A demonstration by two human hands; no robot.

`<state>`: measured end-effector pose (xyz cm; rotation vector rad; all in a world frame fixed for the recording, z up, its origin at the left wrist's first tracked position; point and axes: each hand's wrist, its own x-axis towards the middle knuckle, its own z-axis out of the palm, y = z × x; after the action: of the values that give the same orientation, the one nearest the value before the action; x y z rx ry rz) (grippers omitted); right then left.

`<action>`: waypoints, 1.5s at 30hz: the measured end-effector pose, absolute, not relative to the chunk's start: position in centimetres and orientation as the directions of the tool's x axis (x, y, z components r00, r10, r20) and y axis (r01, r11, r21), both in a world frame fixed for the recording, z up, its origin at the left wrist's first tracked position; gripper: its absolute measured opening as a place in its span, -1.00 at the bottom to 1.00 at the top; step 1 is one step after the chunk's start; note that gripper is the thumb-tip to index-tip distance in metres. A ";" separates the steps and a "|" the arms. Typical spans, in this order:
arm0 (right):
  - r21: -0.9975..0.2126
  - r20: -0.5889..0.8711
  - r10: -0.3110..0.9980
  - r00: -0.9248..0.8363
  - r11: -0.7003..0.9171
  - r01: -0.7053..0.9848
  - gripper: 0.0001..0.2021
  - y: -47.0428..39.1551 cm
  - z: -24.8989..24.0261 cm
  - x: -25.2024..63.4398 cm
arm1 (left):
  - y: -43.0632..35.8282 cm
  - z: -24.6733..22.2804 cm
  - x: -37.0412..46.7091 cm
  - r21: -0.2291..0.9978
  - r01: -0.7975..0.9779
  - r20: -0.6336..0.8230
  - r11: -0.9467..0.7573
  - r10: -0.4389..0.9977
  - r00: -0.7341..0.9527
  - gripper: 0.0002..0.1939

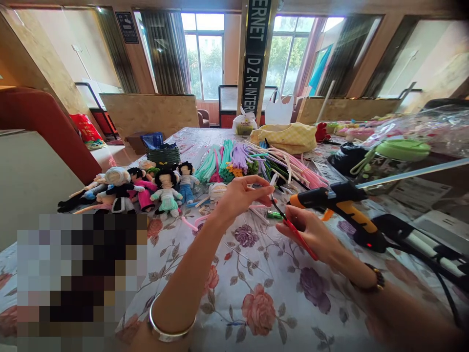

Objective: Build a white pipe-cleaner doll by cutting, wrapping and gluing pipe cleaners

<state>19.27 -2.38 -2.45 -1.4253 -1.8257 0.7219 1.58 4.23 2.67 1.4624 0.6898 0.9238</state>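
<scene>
My left hand (246, 194), with a silver bangle on its wrist, pinches a small white piece (274, 180) over the middle of the table. Red-handled tweezers or scissors (298, 238) are held in my right hand (310, 233), and their dark tip reaches up to the fingers of my left hand. A black and orange glue gun (340, 203), with a long clear stick in its back, stands just right of my right hand. Behind both hands lie bundled pipe cleaners (242, 159) in green, purple and pink.
Small dolls (166, 191) crowd the table's left side, near a dark green basket (163, 155). A yellow checked pouch (284, 138) lies at the back. On the right are a green-lidded jar (397, 154) and a black cable (436, 269). Floral cloth (238, 278) covers the table.
</scene>
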 end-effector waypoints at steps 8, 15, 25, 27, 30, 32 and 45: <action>-0.755 0.210 0.967 -0.147 0.256 0.604 -0.59 -2.5 -2.0 18.9 | 4.1 2.8 1.5 0.990 -0.089 0.138 -0.108 0.852 0.505 -0.83; -0.748 0.196 0.966 -0.171 0.260 0.610 -0.60 -2.4 -2.3 19.2 | 4.1 2.8 1.6 0.992 -0.068 0.126 -0.106 0.860 0.495 -0.84; -0.729 0.217 0.963 -0.160 0.269 0.629 -0.59 -2.6 -2.2 19.2 | 4.0 2.9 1.6 0.989 -0.066 0.148 -0.133 0.854 0.499 -0.86; -0.731 0.221 0.962 -0.160 0.272 0.626 -0.59 -2.5 -2.3 19.2 | 3.9 2.9 1.6 0.989 -0.068 0.149 -0.133 0.855 0.496 -0.86; -0.735 0.194 0.966 -0.173 0.260 0.626 -0.60 -2.3 -2.5 19.2 | 3.9 2.9 1.6 0.988 -0.064 0.152 -0.138 0.861 0.485 -0.85; -0.742 0.192 0.965 -0.176 0.260 0.618 -0.60 -2.3 -2.6 19.3 | 3.9 2.9 1.7 0.989 -0.070 0.148 -0.130 0.860 0.489 -0.86; -0.727 0.233 0.957 -0.172 0.289 0.623 -0.60 -2.3 -2.7 19.4 | 3.9 2.9 1.9 0.992 -0.097 0.118 -0.080 0.864 0.489 -0.86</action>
<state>19.38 -2.26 -2.71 -1.4149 -1.8864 0.6331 1.87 3.92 2.94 1.4297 0.7199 0.9234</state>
